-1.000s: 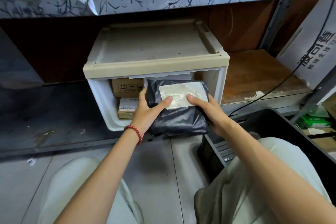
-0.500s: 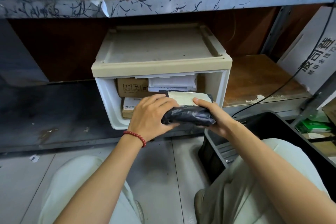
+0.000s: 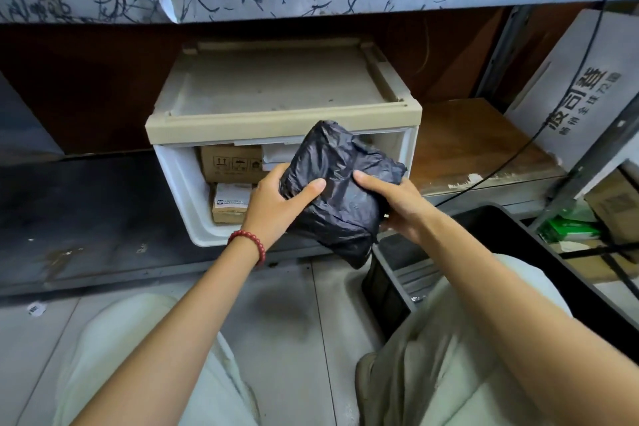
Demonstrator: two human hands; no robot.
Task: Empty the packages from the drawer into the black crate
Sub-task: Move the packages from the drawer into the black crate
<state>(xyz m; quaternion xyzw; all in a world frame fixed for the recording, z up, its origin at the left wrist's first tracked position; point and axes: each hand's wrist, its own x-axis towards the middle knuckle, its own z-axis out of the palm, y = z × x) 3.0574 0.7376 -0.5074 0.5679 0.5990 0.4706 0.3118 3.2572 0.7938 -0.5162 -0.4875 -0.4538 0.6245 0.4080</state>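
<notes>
Partly behind black package: white parcel.

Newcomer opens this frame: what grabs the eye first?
The black package, gripped by the left hand and right hand, mid-frame in front of the open drawer. Behind it, cardboard boxes sit in the drawer. The black crate stands at lower right.

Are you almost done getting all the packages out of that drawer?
Not yet. Done: hard to say, since a leg hides most of the black crate. In hand: the left hand and right hand grip a black package in front of the drawer, not yet in the crate. Left: a brown box, a small box under it and a white package sit inside the drawer.
</notes>
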